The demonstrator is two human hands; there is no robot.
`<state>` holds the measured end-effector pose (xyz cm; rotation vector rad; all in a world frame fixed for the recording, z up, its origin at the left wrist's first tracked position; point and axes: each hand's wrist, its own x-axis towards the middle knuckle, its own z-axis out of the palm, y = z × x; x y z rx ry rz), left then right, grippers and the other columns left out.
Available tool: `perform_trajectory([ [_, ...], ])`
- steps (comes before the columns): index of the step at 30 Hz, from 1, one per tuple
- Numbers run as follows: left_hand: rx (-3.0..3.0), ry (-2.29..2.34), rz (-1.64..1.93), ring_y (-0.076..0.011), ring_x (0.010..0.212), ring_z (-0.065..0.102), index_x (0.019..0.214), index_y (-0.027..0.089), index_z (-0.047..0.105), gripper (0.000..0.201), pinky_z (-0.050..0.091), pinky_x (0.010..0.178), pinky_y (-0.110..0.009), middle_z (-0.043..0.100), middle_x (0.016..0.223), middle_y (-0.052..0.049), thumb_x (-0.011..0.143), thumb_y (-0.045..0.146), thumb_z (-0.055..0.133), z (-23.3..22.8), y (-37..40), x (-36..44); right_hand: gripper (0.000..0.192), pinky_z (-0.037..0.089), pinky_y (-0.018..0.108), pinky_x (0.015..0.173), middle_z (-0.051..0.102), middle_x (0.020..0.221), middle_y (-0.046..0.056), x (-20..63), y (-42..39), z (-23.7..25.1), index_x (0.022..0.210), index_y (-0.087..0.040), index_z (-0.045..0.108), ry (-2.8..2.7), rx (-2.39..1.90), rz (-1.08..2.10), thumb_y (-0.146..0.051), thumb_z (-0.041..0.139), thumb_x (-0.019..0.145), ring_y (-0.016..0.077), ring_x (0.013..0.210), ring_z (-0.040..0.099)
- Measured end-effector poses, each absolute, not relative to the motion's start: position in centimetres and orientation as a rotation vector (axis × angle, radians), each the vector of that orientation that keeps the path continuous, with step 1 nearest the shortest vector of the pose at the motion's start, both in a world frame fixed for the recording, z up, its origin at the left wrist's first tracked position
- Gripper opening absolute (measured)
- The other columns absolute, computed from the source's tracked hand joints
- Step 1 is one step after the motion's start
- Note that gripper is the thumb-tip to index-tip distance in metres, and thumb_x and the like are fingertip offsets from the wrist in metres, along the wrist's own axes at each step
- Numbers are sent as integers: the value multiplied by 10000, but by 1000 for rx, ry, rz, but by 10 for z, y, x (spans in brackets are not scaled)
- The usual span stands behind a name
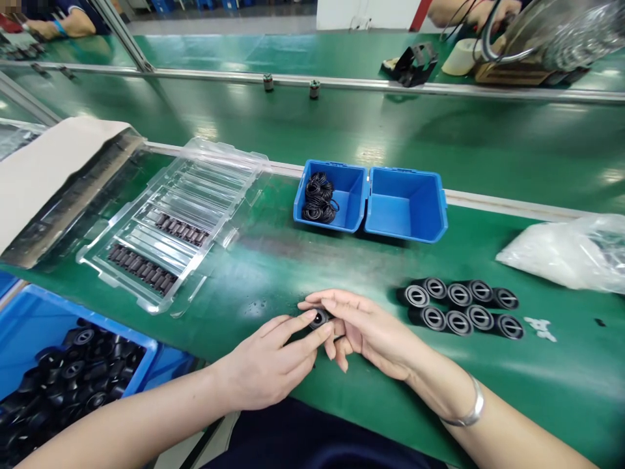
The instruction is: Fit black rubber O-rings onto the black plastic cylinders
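Note:
Close to the table's front edge, my left hand [280, 361] and my right hand [368, 326] meet around a small black round part [319, 318]. Its ringed open end faces up toward me. Two fingers of the left hand press along its near and left sides; the right hand's thumb and fingers close on it from the right. Most of its body is hidden by the fingers. To the right of my hands, several black cylinders [459, 322] lie in two rows, each showing a light bar across its round end.
Two blue bins [405, 205] stand behind my hands, the left one holding black rubber rings [319, 198]. At left are a clear tray [195, 195] with dark parts and a blue crate [141, 371] of black parts. A plastic bag [566, 254] and white pieces [540, 328] lie right.

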<state>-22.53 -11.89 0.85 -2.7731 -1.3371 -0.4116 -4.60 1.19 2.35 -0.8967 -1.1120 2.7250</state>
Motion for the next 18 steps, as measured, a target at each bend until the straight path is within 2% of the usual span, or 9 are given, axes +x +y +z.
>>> perform_trajectory([
  [4,-2779,-1284,-476,-333,1386,363,1120,90,659,304,488,960,-406,478,1452,-129,945,132,413,11,-120,-228,262,521,190,443,612,706,20,-47,12,22,1109,-144,595,-1140,-890,2713,-324,601,920,128,596,627],
  [7,-2760,-1271,-583,-309,1349,428,1102,65,660,292,455,1024,-420,583,1344,-148,946,107,417,13,-119,-232,219,514,195,416,581,672,-13,-47,11,20,1063,-153,585,-1129,-888,2694,-316,605,917,97,510,580],
  [10,-2746,-1261,-632,-285,1298,493,1080,68,668,283,440,1038,-419,626,1292,-136,952,101,419,15,-117,-232,213,524,206,414,575,698,-19,-47,10,20,1055,-160,581,-1138,-883,2678,-322,603,919,96,506,582],
  [15,-2739,-1317,-609,-251,1319,470,1088,100,670,262,398,1056,-388,576,1366,-102,956,122,445,12,-118,-230,277,561,243,462,628,826,39,-46,10,24,1147,-169,557,-1128,-884,2672,-363,546,950,155,640,664],
  [18,-2767,-1338,-568,-268,1372,400,1092,119,669,248,322,1121,-429,518,1427,-83,942,129,473,9,-119,-229,256,545,219,438,607,762,10,-45,10,22,1117,-171,561,-1160,-853,2682,-353,575,936,129,584,637],
])
